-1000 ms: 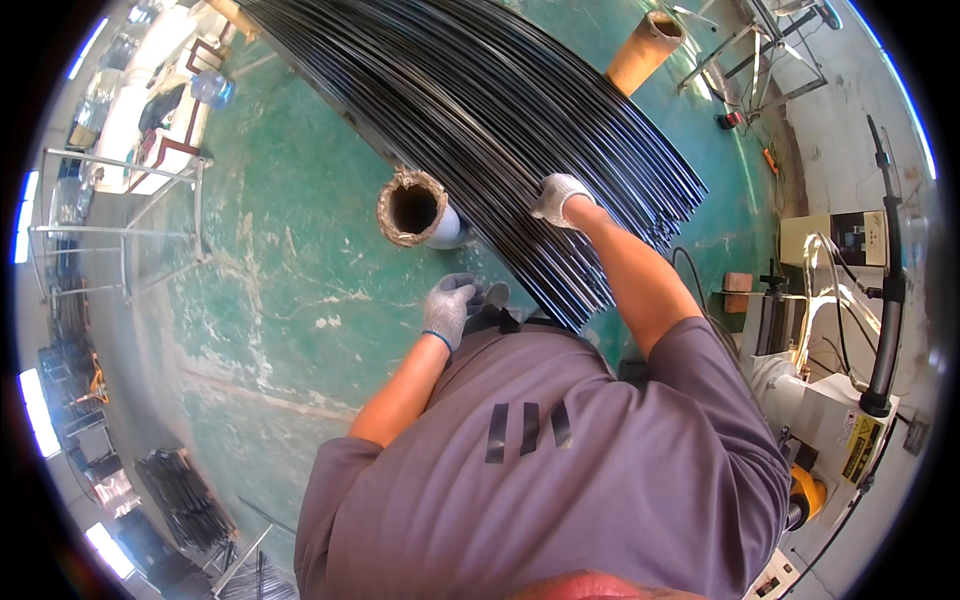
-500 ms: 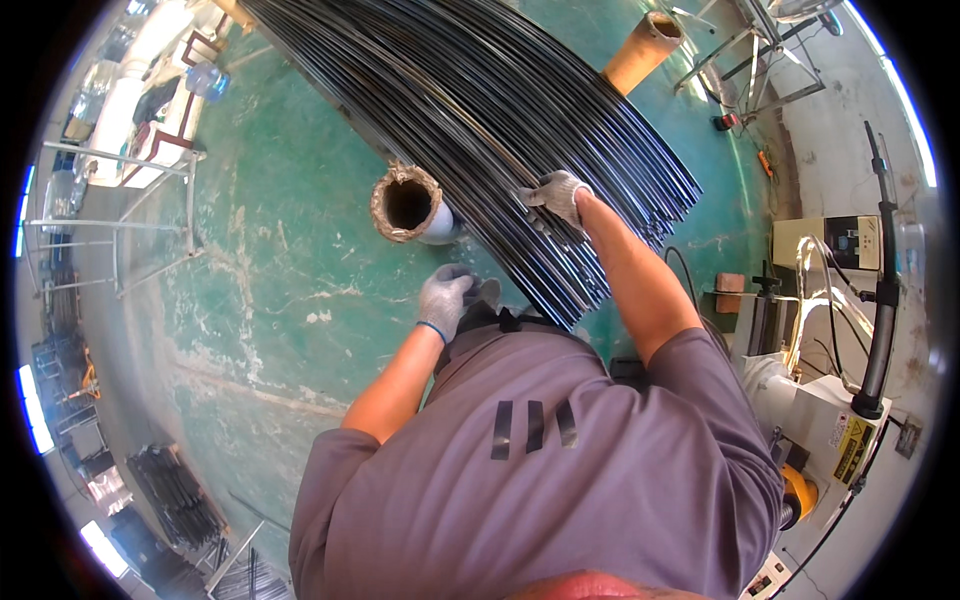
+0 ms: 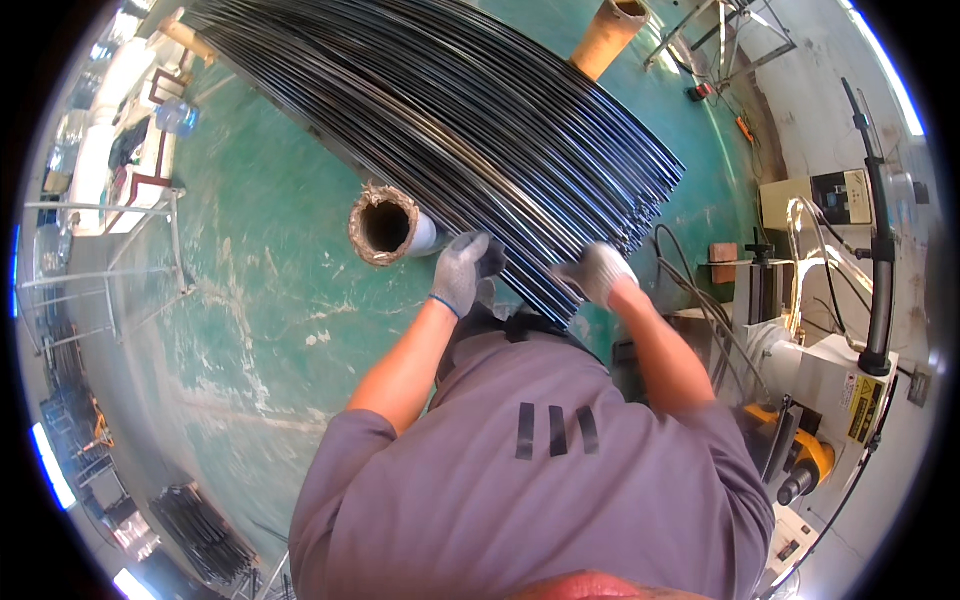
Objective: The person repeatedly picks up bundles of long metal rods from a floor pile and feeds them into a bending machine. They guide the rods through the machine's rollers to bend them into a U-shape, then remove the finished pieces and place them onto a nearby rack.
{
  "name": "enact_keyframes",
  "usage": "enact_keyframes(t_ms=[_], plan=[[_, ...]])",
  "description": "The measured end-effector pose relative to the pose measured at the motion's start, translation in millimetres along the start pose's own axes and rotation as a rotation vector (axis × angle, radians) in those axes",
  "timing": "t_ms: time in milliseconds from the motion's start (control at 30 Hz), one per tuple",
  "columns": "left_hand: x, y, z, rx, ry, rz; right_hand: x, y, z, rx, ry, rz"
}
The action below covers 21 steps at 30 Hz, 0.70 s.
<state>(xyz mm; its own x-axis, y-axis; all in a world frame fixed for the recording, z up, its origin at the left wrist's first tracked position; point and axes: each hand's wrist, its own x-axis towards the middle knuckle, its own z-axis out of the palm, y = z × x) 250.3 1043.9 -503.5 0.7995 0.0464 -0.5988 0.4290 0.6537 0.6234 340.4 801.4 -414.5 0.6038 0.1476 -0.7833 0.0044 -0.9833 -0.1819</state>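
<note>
Long thin black rods (image 3: 430, 130) lie side by side in a wide, slanting layer, their near ends uneven. My left hand (image 3: 460, 272), in a grey-white knitted glove, is at the left edge of this layer, close to the near ends. Its fingers are bent but apart, and whether they touch a rod is hard to see. Against the right side of the nearest rod ends is my right hand (image 3: 604, 274), gloved likewise, with a digit stretched left over the rods. Its other fingers are partly hidden, and no rod is visibly lifted in either hand.
Thick cardboard tubes stand by the rods: one with a ragged rim (image 3: 384, 225) beside my left hand, another (image 3: 607, 40) at the far right. Machinery (image 3: 830, 385) and cables (image 3: 705, 300) are to my right. A metal frame (image 3: 110, 210) stands left on the green floor (image 3: 270, 290).
My right hand has come off the middle of the rods and moved nearer, to their right side. The left hand has moved up and right to the rods' left edge. The view has shifted slightly.
</note>
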Motion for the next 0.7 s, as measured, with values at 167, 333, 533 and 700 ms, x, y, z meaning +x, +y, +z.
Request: enact_keyframes(t_ms=[167,333,533,700], plan=[[57,15,-3,-0.307,-0.086,-0.046,-118,156,113,0.003,0.264,0.241],[77,24,-1,-0.502,0.009,-0.083,-284,280,224,0.059,0.160,0.610],[15,-14,25,-0.241,-0.150,-0.224,-259,216,240,0.097,0.491,0.538],[7,-11,11,-0.196,-0.257,-0.217,-250,224,283,0.168,0.609,0.529]])
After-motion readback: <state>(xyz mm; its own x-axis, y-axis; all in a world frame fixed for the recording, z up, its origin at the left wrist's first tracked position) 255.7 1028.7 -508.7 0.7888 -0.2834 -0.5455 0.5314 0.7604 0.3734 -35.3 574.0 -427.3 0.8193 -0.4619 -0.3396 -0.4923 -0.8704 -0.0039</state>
